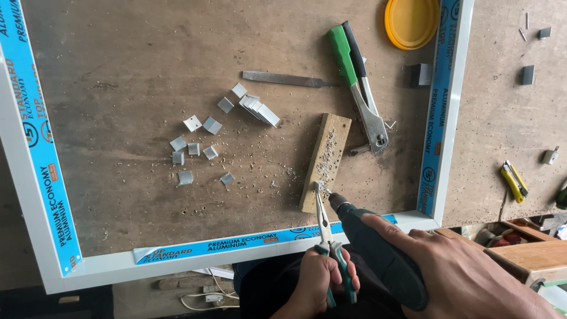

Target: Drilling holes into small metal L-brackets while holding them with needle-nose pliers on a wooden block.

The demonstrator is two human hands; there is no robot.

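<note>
The left hand [319,277] is wrapped tight round the handles of the pliers [323,221], whose tips pinch a small aluminium bracket [317,186] on the near end of the wooden block [325,160] (its long axis runs away from the person); the right hand [466,274] grips the power drill [378,251], fingers curled over its body, bit aimed left at the bracket, just beside it.

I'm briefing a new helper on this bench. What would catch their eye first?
Bottom centre, the right hand holds a dark green power drill against a drilled wooden block, while the left hand grips green-handled pliers. Left of the block lie scattered small grey metal brackets, inside a white aluminium frame.
</note>
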